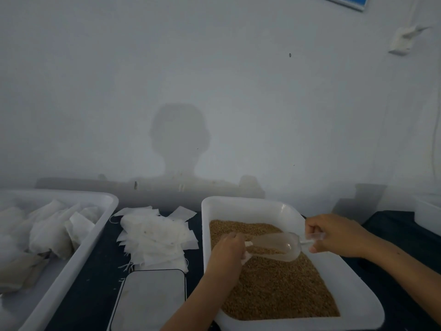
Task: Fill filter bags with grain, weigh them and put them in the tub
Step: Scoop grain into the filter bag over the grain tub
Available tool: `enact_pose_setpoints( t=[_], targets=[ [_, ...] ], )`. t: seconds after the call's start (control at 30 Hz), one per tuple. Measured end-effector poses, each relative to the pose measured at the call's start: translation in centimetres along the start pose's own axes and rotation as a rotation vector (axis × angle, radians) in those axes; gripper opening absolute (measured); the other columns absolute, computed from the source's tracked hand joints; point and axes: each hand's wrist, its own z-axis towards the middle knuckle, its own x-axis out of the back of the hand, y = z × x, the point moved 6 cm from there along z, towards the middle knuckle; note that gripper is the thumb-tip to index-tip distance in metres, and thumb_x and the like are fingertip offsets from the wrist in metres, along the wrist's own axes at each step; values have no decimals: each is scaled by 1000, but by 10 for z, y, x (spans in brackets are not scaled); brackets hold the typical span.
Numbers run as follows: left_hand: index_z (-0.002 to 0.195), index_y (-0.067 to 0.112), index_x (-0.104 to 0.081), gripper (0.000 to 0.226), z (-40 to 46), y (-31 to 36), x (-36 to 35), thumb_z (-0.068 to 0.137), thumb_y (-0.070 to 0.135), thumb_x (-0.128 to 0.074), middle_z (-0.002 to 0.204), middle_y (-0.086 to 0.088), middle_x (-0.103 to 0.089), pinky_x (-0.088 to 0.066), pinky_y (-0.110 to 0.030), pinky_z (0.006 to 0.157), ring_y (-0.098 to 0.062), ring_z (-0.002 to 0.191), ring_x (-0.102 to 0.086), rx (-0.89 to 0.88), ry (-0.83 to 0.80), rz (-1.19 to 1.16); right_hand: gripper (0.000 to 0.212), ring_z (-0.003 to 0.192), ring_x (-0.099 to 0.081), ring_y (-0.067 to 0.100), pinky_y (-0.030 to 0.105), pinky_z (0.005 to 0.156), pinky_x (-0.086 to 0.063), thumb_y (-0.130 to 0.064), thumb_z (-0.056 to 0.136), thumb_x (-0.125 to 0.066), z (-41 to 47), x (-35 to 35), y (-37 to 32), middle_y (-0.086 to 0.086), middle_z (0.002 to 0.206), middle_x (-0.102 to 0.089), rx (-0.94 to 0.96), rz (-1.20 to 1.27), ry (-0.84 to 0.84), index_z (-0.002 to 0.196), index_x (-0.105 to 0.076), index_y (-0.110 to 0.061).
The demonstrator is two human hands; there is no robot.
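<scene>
A white tray (253, 206) at centre right holds brown grain (281, 290). Over the grain, my right hand (334, 235) grips the handle of a clear plastic scoop (274, 246) with some grain in it, its mouth pointing left. My left hand (226, 252) holds a white filter bag (247, 256) at the scoop's mouth; the hand hides most of the bag. A heap of empty filter bags (155, 237) lies left of the tray. In front of the heap sits a scale (150, 299) with a bare grey plate. A white tub (95, 232) at far left holds several filled bags (50, 235).
Everything stands on a dark table (95, 278) against a pale wall. A white container (429, 211) shows at the right edge, with dark cloth (391, 225) in front of it.
</scene>
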Motion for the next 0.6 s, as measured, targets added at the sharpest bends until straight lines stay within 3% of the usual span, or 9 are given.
enact_pose_setpoints(
  t=[0.1, 0.2, 0.3, 0.37, 0.5, 0.6],
  targets=[
    [78, 22, -33, 29, 0, -2, 1, 90, -2, -45, 83, 4, -44, -24, -20, 65, -12, 83, -35, 15, 42, -26, 15, 70, -58, 5, 23, 67, -46, -21, 82, -71, -6, -12, 5, -5, 82, -60, -21, 295, -71, 81, -57, -17],
    [68, 30, -17, 50, 1, -4, 0, 85, -8, -44, 72, 12, -27, -23, -20, 61, -12, 74, -32, 34, 45, -65, 10, 69, -61, 5, 16, 61, -46, -17, 86, -66, -11, -24, 11, 2, 88, -65, -48, 463, -115, 84, -58, -13],
    [73, 26, -28, 42, 2, -12, 2, 85, -13, -39, 72, 7, -36, -31, -17, 58, -4, 63, -32, 96, 73, -162, 10, 72, -60, 9, 22, 66, -47, -18, 89, -61, -10, -37, 18, 7, 91, -64, -116, 569, -109, 86, -55, -11],
    [80, 17, -36, 31, 3, -17, 3, 86, -13, -36, 76, 0, -44, -31, -20, 58, -8, 64, -36, 139, 89, -265, 10, 73, -59, 11, 22, 65, -47, -18, 91, -58, -5, -49, 21, 6, 89, -63, -177, 572, -85, 86, -53, -11],
    [76, 23, -34, 36, 3, -23, 8, 90, -10, -37, 81, -5, -50, -36, -27, 65, -16, 73, -45, 193, 125, -390, 16, 66, -48, 8, 17, 57, -39, -28, 97, -49, 13, -79, 15, -1, 82, -52, -248, 459, -57, 86, -43, -18],
    [74, 26, -34, 37, 2, -27, 11, 91, -7, -39, 81, 0, -49, -37, -26, 67, -11, 73, -43, 233, 162, -448, 5, 74, -46, 4, 11, 54, -31, -27, 101, -39, 28, -102, -3, -6, 90, -47, -201, 367, -96, 100, -38, -22]
  ],
)
